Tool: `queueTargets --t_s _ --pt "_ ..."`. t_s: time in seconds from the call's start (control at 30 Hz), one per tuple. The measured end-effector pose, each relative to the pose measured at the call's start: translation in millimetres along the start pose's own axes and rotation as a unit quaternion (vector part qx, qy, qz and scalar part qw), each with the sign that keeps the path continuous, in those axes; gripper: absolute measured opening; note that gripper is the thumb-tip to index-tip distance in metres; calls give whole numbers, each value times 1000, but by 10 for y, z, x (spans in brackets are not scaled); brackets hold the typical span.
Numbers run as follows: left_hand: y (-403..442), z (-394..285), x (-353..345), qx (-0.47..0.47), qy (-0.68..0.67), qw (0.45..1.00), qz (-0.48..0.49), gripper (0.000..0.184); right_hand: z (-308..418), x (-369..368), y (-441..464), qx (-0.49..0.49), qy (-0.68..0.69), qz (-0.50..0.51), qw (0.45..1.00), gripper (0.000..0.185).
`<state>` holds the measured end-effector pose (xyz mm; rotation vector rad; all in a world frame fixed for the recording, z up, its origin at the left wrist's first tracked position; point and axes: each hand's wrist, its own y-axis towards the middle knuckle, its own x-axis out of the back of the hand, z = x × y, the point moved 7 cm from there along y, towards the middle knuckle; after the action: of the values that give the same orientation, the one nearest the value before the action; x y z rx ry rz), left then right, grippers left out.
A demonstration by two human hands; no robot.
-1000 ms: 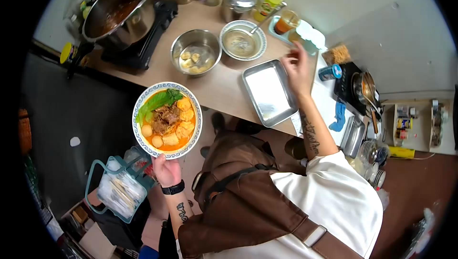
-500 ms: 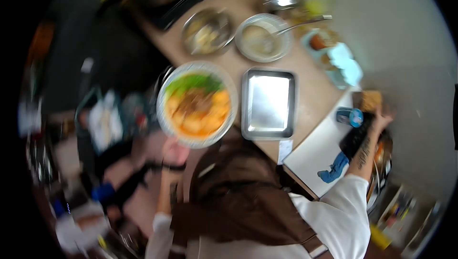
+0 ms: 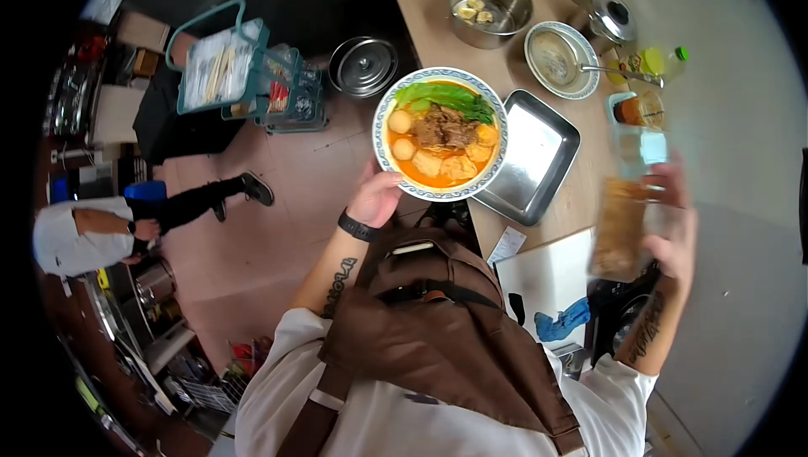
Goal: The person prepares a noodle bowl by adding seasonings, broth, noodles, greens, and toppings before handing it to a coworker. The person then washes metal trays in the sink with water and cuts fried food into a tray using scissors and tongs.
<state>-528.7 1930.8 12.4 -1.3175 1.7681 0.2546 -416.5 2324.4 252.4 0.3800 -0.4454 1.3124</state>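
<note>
Soup bowl (image 3: 381, 141) up in the air, at the near edge of the bench (image 3: 591, 141), and it's the left hand (image 3: 376, 198) carrying it! Thumb over the patterned rim, the other fingers tucked beneath, clamped on the near-left side. And look at what's inside: leafy greens along the top, brown meat in the middle, two pale balls on the left, chunky golden pieces below and to the right, all in orange-red broth.

Over on the right, a blur of action! The right hand (image 3: 673, 230) has its fingers closed around a clear container (image 3: 620, 234), tan-brown contents showing through the side, the details too smeared to read. Bowl and container are well apart, one on each side of the body.

Between them, the metal tray (image 3: 532, 154) lies on the bench, one corner hidden behind the bowl. Farther up, a steel pot (image 3: 484, 36) with a few pale pieces inside, and just beside it a white bowl (image 3: 532, 61), a long-handled utensil (image 3: 627, 73) leaning out over its rim. Down below the container, a crumpled blue cloth (image 3: 562, 320) rests on the white surface (image 3: 523, 276). Across the floor, far left, another person (image 3: 93, 238) in a white top!
</note>
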Motion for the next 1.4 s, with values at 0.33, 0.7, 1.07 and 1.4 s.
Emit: queueTargets --t_s 0.33,0.7,1.07,1.4 --pt "-82 -55 100 33 -8 999 -9 79 528 -1496 710 -39 -158 258 952 113" --pt "-86 -132 198 61 -28 997 31 86 731 -1932 710 -39 -252 318 913 114" --pt "-67 -220 208 78 -41 995 53 87 982 -2101 695 -2 -275 307 911 118" --pt "-89 -277 171 81 -19 995 52 86 926 -1941 596 -22 -284 294 913 117"
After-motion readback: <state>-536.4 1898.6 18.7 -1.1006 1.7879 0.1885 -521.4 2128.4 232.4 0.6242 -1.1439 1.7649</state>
